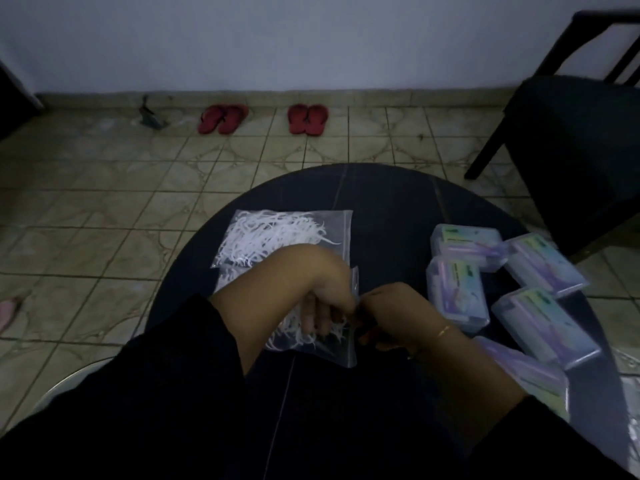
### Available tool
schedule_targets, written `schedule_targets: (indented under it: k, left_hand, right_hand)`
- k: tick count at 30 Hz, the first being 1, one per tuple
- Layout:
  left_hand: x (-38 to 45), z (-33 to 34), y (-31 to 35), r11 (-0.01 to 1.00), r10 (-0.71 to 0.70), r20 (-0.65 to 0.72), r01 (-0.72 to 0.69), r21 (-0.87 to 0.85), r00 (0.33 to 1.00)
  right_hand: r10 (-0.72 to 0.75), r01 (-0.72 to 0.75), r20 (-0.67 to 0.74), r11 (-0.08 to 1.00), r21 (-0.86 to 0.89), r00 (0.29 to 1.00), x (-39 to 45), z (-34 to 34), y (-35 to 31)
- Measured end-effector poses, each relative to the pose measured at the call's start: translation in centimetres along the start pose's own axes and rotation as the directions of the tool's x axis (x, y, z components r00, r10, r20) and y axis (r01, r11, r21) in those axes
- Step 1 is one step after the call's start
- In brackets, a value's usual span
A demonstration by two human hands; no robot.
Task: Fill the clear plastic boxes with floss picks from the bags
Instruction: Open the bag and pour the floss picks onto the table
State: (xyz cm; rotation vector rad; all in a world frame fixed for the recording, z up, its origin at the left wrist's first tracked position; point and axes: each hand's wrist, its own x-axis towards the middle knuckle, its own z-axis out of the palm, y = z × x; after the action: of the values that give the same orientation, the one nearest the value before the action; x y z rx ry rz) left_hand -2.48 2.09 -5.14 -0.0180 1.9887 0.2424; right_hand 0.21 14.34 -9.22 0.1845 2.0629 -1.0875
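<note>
Two clear zip bags of white floss picks lie on the round black table (388, 202). The far bag (280, 237) lies flat near the table's middle. The near bag (311, 341) sits under my hands. My left hand (325, 299) lies over it, fingers curled at its right edge. My right hand (384, 317) meets it there and pinches the same bag edge. Several clear plastic boxes (453, 285) with purple-green labels lie at the table's right side, lids closed.
A black chair (571, 133) stands beyond the table at the right. Two pairs of red sandals (306, 119) lie on the tiled floor by the wall. The table's near edge is hidden by my dark sleeves.
</note>
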Motion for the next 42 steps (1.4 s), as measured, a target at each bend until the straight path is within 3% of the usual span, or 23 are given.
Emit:
schedule_targets:
  k: [2,8,12,16,21,28,35,40,42]
  left_hand:
    - [0.1,0.8,-0.1,1.0,0.005,-0.07,-0.007,-0.027,0.998]
    - [-0.8,5.8,-0.2,0.994,0.05,-0.311,-0.077,-0.076,0.949]
    - [-1.6,9.7,-0.8,0.971,0.087,-0.5,-0.186,-0.152,0.861]
    - [-2.1,12.0,-1.6,0.909,0.093,-0.621,-0.321,-0.266,0.778]
    - [-2.0,13.1,-2.6,0.853,0.098,-0.674,-0.411,-0.323,0.733]
    - [-1.6,13.4,-3.0,0.833,0.099,-0.668,-0.428,-0.35,0.738]
    - [-1.5,13.2,-3.3,0.828,0.096,-0.666,-0.431,-0.359,0.739]
    - [-1.1,13.7,-3.2,0.843,0.094,-0.725,-0.442,-0.307,0.682]
    - [-0.8,14.1,-3.2,0.854,0.08,-0.767,-0.44,-0.276,0.637]
  right_hand:
    - [0.064,-0.068,0.084,0.997,0.041,0.994,-0.8,0.3,0.1]
    - [-0.056,0.063,-0.043,0.982,0.18,0.998,-3.1,3.0,2.6]
    - [-0.117,0.14,-0.1,0.951,0.274,0.988,-4.2,4.5,4.0]
    - [-0.239,0.296,-0.237,0.924,0.241,0.942,-5.1,5.0,5.2]
    - [-0.167,0.18,-0.097,0.972,0.15,0.981,-5.6,5.2,4.1]
    - [-0.168,0.187,-0.092,0.947,0.262,0.981,-5.6,4.9,4.4]
    - [-0.198,0.205,-0.053,0.946,0.251,0.979,-5.3,4.5,4.8]
    - [-0.27,0.301,-0.167,0.933,0.197,0.948,-4.8,4.8,5.2]
    - [-0.264,0.281,-0.117,0.947,0.157,0.957,-5.0,5.0,5.2]
